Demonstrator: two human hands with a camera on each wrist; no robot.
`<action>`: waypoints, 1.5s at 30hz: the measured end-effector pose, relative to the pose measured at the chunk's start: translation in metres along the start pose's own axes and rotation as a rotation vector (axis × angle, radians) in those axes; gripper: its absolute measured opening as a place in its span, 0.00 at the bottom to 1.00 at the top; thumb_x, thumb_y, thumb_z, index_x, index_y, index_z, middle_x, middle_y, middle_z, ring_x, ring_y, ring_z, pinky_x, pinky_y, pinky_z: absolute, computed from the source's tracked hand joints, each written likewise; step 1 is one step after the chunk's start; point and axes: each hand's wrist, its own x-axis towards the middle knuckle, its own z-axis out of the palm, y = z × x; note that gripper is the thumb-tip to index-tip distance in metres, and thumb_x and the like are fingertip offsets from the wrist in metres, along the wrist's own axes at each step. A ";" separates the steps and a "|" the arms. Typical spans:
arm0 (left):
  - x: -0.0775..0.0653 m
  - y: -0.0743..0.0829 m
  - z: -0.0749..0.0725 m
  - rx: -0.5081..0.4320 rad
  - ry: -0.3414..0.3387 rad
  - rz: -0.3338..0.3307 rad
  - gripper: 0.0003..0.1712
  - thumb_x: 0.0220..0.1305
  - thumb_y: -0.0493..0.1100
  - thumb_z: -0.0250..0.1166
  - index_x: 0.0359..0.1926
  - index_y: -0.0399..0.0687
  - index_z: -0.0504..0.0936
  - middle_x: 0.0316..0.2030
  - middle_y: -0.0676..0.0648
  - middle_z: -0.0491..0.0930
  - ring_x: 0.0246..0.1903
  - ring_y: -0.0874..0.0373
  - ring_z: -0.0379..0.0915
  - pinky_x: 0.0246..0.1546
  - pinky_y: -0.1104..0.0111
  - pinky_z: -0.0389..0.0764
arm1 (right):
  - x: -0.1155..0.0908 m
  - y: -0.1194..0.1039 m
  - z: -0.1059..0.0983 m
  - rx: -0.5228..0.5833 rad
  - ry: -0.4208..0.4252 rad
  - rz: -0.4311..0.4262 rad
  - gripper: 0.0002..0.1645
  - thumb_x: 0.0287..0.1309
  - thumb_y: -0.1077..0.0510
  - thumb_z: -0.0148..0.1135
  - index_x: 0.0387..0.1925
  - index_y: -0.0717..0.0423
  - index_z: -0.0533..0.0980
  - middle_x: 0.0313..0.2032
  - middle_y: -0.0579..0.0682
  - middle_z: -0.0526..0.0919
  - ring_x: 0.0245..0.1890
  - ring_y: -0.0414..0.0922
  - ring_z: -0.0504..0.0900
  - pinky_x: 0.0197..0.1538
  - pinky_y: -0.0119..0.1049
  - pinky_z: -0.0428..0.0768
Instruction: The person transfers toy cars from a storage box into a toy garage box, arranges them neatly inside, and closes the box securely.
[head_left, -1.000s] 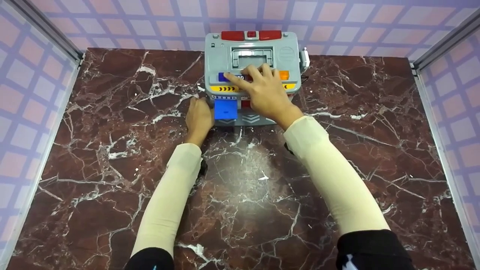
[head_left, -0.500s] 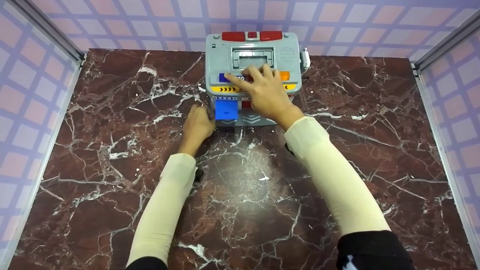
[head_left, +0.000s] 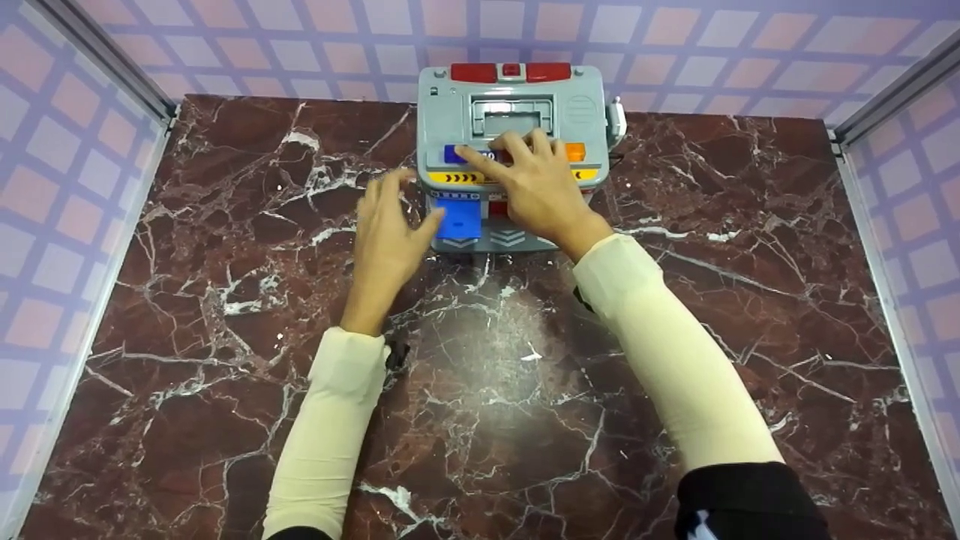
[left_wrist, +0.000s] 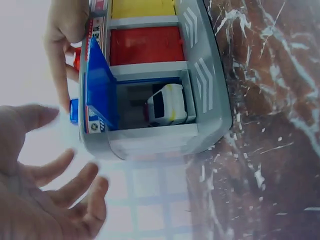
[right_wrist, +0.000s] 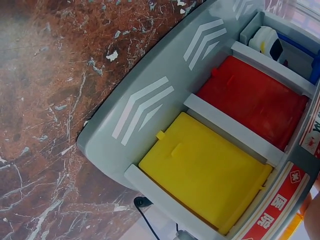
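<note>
A grey toy garage (head_left: 442,116) stands at the back of the table. Its blue door (head_left: 459,219) is swung up, and the left wrist view shows a white toy car (left_wrist: 171,104) inside that bay. Fingers spread and holding nothing, my left hand (head_left: 386,244) is by the garage's left front corner, thumb overlapping the blue door's edge in the head view. My right hand (head_left: 544,191) rests on the roof, one digit reaching onto the blue button (head_left: 451,154). Beside the blue bay, the red door (right_wrist: 257,100) and yellow door (right_wrist: 202,170) are closed.
A white handset-like part (head_left: 616,120) hangs on the garage's right side. A dark cord (right_wrist: 145,215) shows near its base. The dark red marbled table (head_left: 495,420) meets checked walls (head_left: 337,45) at the back and sides.
My left hand has come away from low beside the blue bay, its fingers unfolding and spreading. The right hand keeps its place on the roof, and the blue door stays raised.
</note>
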 end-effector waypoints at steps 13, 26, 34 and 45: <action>0.028 -0.011 0.040 0.210 -0.049 0.000 0.71 0.47 0.49 0.81 0.80 0.62 0.38 0.77 0.38 0.41 0.73 0.36 0.42 0.70 0.43 0.52 | -0.002 -0.002 0.005 0.030 -0.020 0.013 0.47 0.63 0.63 0.52 0.76 0.23 0.54 0.58 0.53 0.72 0.50 0.57 0.67 0.50 0.51 0.67; 0.038 -0.036 0.065 0.139 0.223 0.196 0.61 0.46 0.41 0.81 0.77 0.58 0.56 0.78 0.43 0.47 0.71 0.41 0.49 0.68 0.48 0.56 | -0.002 -0.002 0.007 0.039 0.011 0.013 0.47 0.61 0.64 0.51 0.75 0.23 0.57 0.57 0.53 0.74 0.47 0.56 0.68 0.49 0.50 0.68; 0.045 -0.044 0.067 0.137 0.296 0.230 0.58 0.42 0.49 0.82 0.73 0.63 0.62 0.78 0.43 0.48 0.70 0.41 0.52 0.65 0.50 0.59 | -0.001 0.000 0.005 0.025 0.010 0.015 0.47 0.60 0.64 0.52 0.75 0.23 0.57 0.57 0.53 0.74 0.47 0.57 0.68 0.48 0.50 0.68; 0.047 -0.032 0.070 0.196 0.374 0.135 0.51 0.42 0.50 0.83 0.68 0.64 0.67 0.75 0.47 0.57 0.66 0.45 0.58 0.59 0.53 0.62 | 0.000 0.001 0.004 0.026 0.017 0.015 0.48 0.58 0.65 0.52 0.75 0.25 0.58 0.59 0.53 0.74 0.47 0.57 0.67 0.50 0.51 0.67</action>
